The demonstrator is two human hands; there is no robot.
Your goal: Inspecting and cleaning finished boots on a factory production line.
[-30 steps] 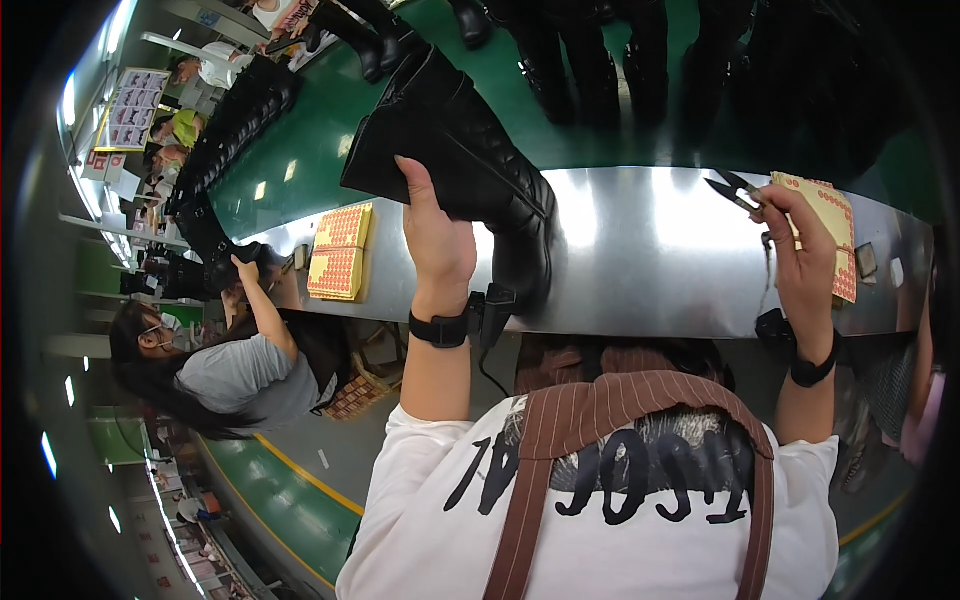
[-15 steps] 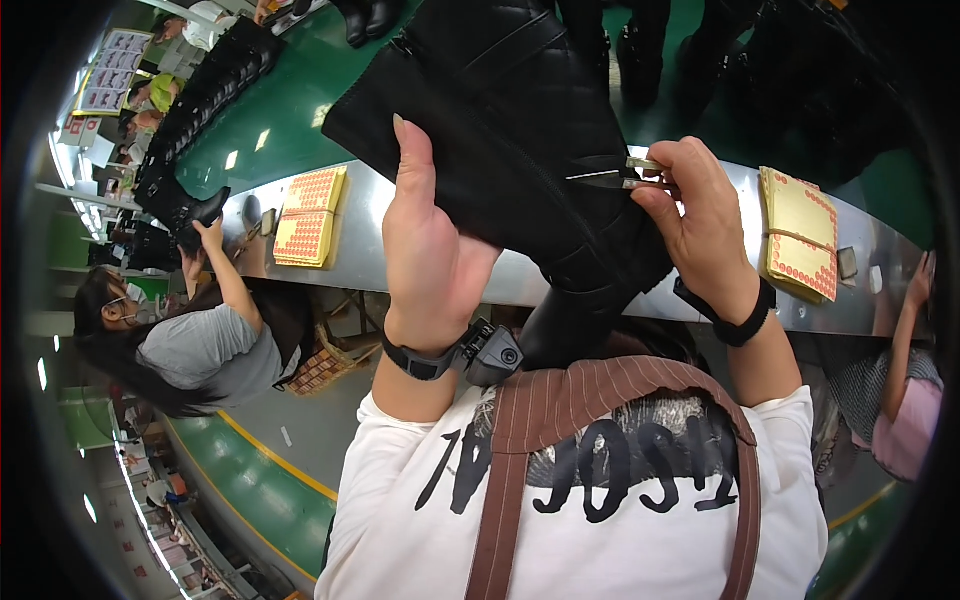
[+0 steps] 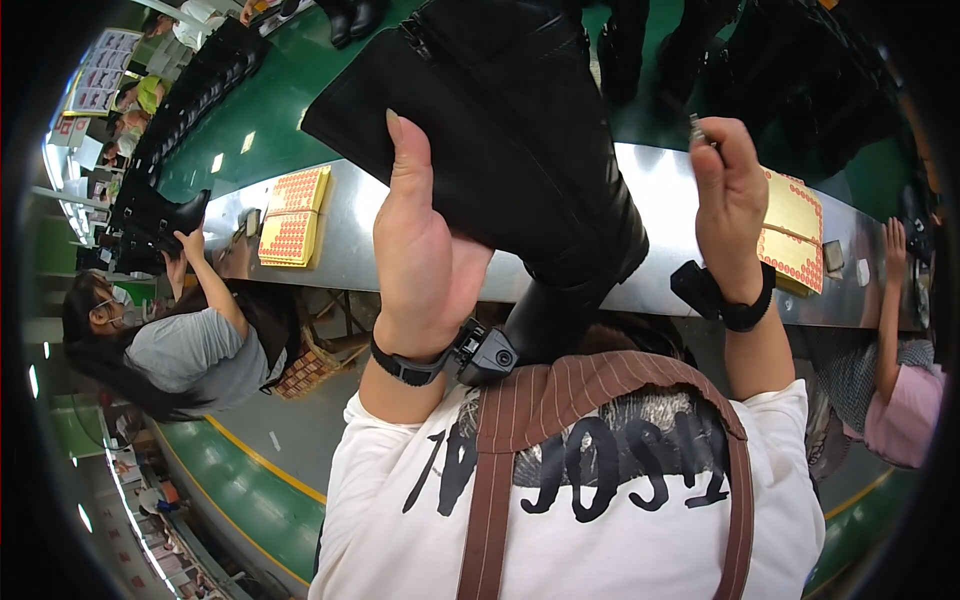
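Nearest the camera: a white printed shirt under a brown striped apron strap [image 3: 500,440]. Above it, the left hand [image 3: 425,255] is clamped on a tall black boot [image 3: 520,140], thumb up along the shaft, palm behind; the boot is raised off the bench, tilted, its heel end down toward the chest. The right hand [image 3: 730,200] stands apart to the right of the boot, fingers pinched on a small metal tool [image 3: 697,128] (its kind cannot be made out). Both wrists carry black bands.

Behind: a steel workbench [image 3: 660,200] with orange-dotted sheets [image 3: 292,215] on the left and another sheet [image 3: 795,240] on the right. A co-worker at left holds a second black boot [image 3: 150,225]. Beyond, a green conveyor [image 3: 270,110] bears more boots.
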